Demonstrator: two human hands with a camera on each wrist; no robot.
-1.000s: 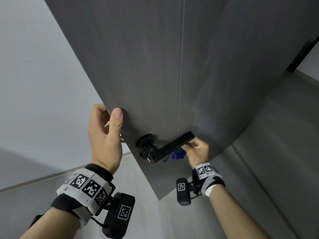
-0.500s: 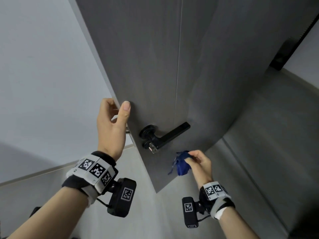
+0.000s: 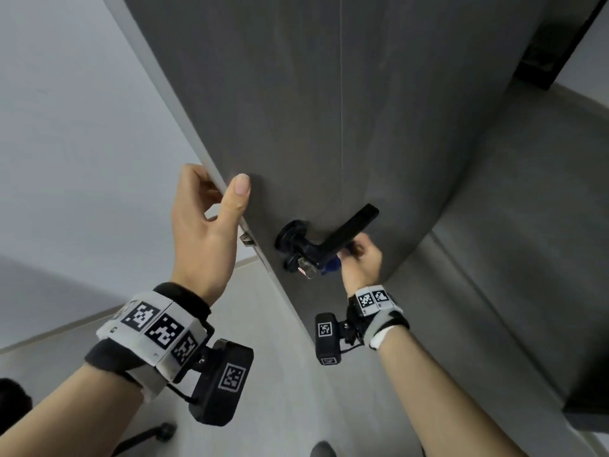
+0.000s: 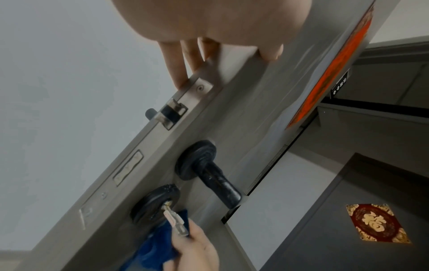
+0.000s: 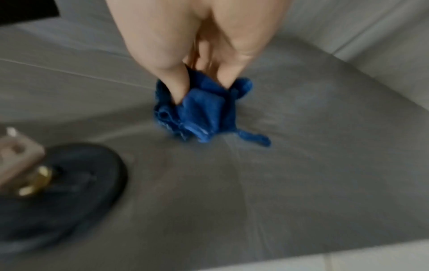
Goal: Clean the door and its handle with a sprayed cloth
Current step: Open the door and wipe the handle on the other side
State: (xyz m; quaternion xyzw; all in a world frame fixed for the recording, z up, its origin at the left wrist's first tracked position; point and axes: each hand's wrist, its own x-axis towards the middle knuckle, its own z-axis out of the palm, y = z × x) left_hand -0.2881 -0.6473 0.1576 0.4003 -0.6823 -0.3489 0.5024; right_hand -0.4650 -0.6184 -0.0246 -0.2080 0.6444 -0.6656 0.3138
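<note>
The grey door (image 3: 329, 110) stands ajar with a black lever handle (image 3: 342, 235) and a key (image 3: 304, 268) in the lock below it. My left hand (image 3: 211, 206) grips the door's edge above the latch, thumb on the near face, fingers round the far side (image 4: 181, 60). My right hand (image 3: 359, 258) pinches a bunched blue cloth (image 5: 199, 110) and presses it on the door face under the lever, right of the lock rosette (image 5: 58, 192). In the head view only a bit of the cloth (image 3: 331, 263) shows behind the lever.
A pale wall (image 3: 82, 127) lies left of the door edge. Beyond the door, a dark panel carries a red and gold ornament (image 4: 376, 223). The latch plate (image 4: 171, 113) sits in the door's edge below my left fingers. Light floor (image 3: 280, 374) lies below.
My right hand has risen with the cloth from below the lock to the door face just under the lever. The left hand has kept its grip on the door's edge.
</note>
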